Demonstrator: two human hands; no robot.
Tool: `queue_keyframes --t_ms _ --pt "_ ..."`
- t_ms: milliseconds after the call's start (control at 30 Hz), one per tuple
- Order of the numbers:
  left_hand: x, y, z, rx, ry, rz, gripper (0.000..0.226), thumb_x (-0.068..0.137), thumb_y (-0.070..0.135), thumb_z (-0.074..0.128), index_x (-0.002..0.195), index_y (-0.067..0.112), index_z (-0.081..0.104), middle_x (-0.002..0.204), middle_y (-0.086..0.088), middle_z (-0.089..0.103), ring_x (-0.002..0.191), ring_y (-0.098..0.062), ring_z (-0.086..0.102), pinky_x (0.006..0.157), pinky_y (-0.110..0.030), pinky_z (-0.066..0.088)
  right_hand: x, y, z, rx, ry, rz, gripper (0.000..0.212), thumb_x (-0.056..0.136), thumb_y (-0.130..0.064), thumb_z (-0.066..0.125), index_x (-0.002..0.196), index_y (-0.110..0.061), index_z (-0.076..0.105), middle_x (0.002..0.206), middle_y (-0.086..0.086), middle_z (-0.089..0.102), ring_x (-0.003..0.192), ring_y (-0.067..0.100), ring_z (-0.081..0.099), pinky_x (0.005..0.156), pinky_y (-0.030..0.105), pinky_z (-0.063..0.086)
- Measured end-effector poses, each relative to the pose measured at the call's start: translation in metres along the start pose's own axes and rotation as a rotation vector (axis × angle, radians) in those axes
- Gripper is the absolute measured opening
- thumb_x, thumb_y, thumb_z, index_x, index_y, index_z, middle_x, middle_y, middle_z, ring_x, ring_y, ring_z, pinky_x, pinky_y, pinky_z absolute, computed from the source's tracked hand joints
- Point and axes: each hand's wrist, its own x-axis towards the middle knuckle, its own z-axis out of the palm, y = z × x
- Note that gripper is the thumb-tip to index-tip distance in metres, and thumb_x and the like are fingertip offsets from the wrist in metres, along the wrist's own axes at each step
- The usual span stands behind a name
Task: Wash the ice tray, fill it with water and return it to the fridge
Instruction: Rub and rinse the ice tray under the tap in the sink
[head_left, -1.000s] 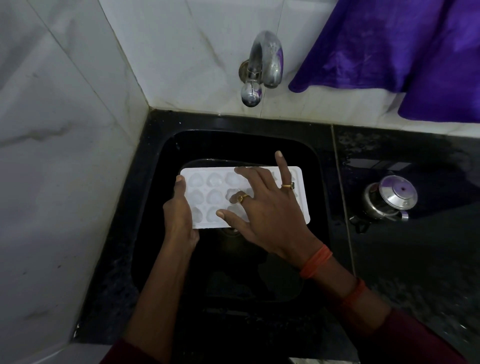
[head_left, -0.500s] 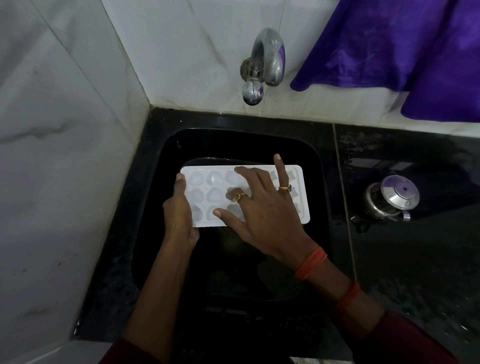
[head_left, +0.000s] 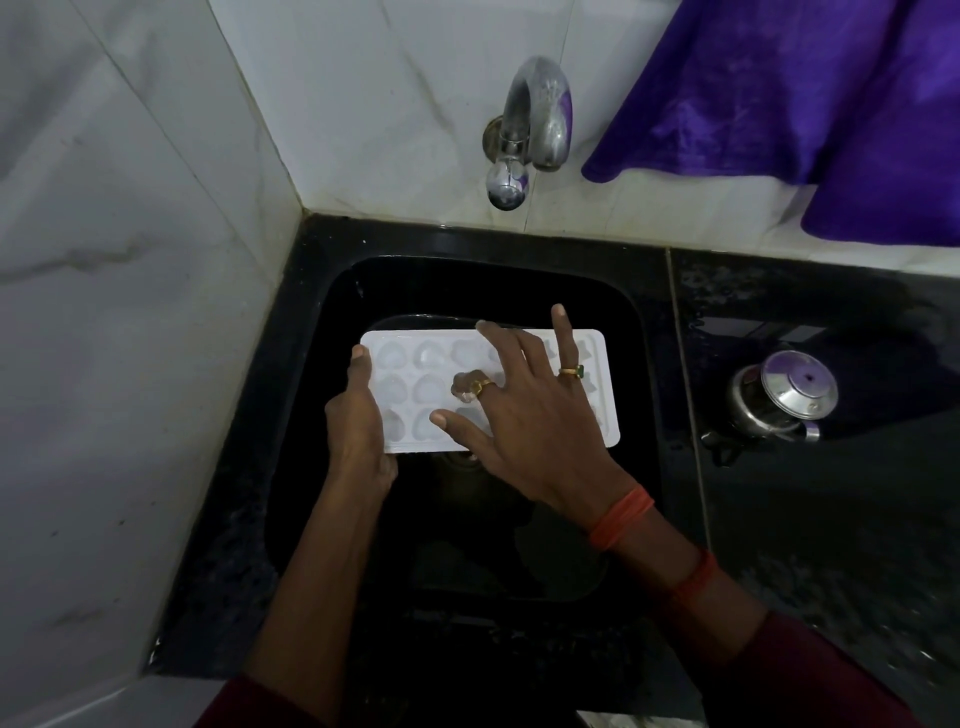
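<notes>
Little changed since a second ago: ice tray (head_left: 415, 361) held level in the middle of the sink (head_left: 631, 332), below the tap (head_left: 535, 119) (no water seen running); left hand (head_left: 358, 421) clamped on its left edge; right hand (head_left: 535, 415) spread on top, fingers shifted slightly across the cavities. Washing judged under way; filling not begun. Sink walls near both short edges; room upward; steel pot (head_left: 784, 400) on desk (head_left: 805, 519) well apart.
</notes>
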Motion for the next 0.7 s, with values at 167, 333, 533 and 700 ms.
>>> queue_keyframes --t_ms 167,333,533,700 --pt "0.003 -0.001 -0.002 -0.004 -0.005 -0.003 0.037 0.1 0.054 0.046 0.091 0.022 0.062 0.085 -0.001 0.069 0.071 -0.019 0.068 0.04 -0.021 0.05 0.0 0.003 -0.002 -0.015 0.008 -0.013 0.057 0.097 -0.068 0.038 0.107 -0.028 0.078 0.148 0.01 0.054 0.137 0.027 0.05 0.124 0.061 0.005" --pt "0.006 -0.003 -0.004 -0.021 -0.019 -0.01 0.037 0.099 0.055 0.049 0.092 0.022 0.064 0.09 -0.003 0.073 0.075 -0.022 0.072 0.045 -0.026 0.054 -0.001 0.006 -0.002 -0.053 -0.029 -0.011 0.059 0.098 -0.068 0.035 0.109 -0.029 0.078 0.152 0.011 0.05 0.139 0.029 0.047 0.124 0.061 0.005" --pt "0.006 -0.004 -0.004 -0.026 -0.021 -0.006 0.04 0.099 0.055 0.048 0.095 0.02 0.066 0.09 -0.003 0.073 0.074 -0.022 0.072 0.045 -0.026 0.054 0.0 0.011 -0.006 -0.097 -0.056 -0.071 0.056 0.099 -0.067 0.035 0.106 -0.031 0.077 0.152 0.012 0.05 0.138 0.029 0.047 0.125 0.06 0.001" --pt "0.007 -0.008 -0.007 -0.026 -0.026 -0.011 0.042 0.098 0.056 0.048 0.102 0.018 0.067 0.091 -0.004 0.074 0.074 -0.022 0.073 0.046 -0.026 0.054 -0.002 0.009 -0.009 -0.083 -0.011 -0.083 0.058 0.099 -0.067 0.034 0.102 -0.03 0.078 0.149 0.01 0.052 0.137 0.026 0.049 0.125 0.06 0.0"
